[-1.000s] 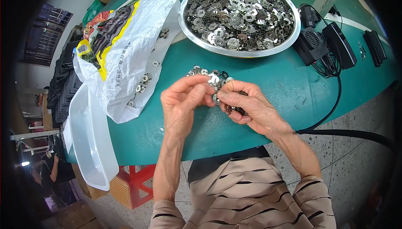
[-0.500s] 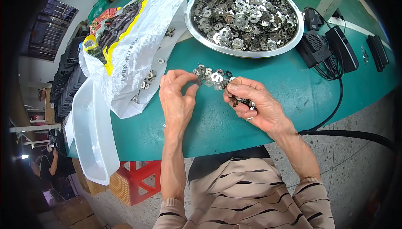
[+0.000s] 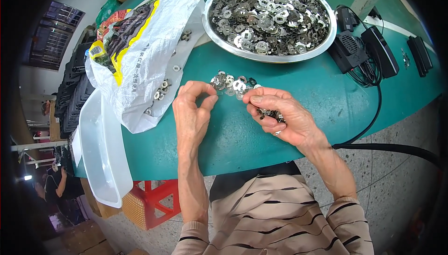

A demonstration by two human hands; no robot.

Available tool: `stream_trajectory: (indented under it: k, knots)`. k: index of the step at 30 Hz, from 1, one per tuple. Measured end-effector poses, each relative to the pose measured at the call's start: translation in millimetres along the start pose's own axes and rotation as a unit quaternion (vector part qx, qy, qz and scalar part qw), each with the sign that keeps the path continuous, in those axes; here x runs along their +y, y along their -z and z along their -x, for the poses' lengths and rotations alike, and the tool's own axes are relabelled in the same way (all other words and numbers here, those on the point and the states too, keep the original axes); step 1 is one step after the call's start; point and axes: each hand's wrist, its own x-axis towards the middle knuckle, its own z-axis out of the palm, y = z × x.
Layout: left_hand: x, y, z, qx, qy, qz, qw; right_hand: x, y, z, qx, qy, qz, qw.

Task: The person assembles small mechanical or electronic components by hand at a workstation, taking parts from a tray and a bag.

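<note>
A small pile of thin, shiny metal washer-like pieces [image 3: 233,86] lies on the green table in front of my hands. My left hand [image 3: 192,108] is at the pile's left edge, thumb and forefinger brought together. Whatever may be between those fingertips is too small to make out. At the right side of the pile, my right hand [image 3: 287,115] has its thumb and forefinger pressed together at the pieces. Several small dark and silvery metal pieces [image 3: 270,113] are gathered in its curled fingers.
Beyond the pile stands a large metal bowl [image 3: 215,43] heaped with similar pieces. A white woven sack [image 3: 144,64] with a few pieces on it lies left, beside a white plastic tray [image 3: 103,157]. Black adapters [image 3: 350,52] and cables are at right; a red stool [image 3: 158,203] stands below.
My left hand has drawn slightly left, away from the pile. The right hand's fingertips have shifted a little left, while the palm still holds its pieces.
</note>
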Motion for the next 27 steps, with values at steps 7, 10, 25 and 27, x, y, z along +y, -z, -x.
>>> stream_trajectory:
  k: [7,10,25,27]
  knots:
    - [13,8,3,-0.166,0.102,0.475,0.858,-2,-4,2,0.014,0.006,0.007,1.000]
    - [12,7,4,-0.192,0.116,0.503,0.834,0,-6,1,0.017,0.013,0.032,0.999]
    - [12,-2,8,-0.173,-0.019,0.409,0.896,8,-14,4,0.044,0.079,0.195,0.977]
    - [20,-4,10,-0.146,-0.030,0.386,0.910,7,-11,4,0.044,0.076,0.192,0.977]
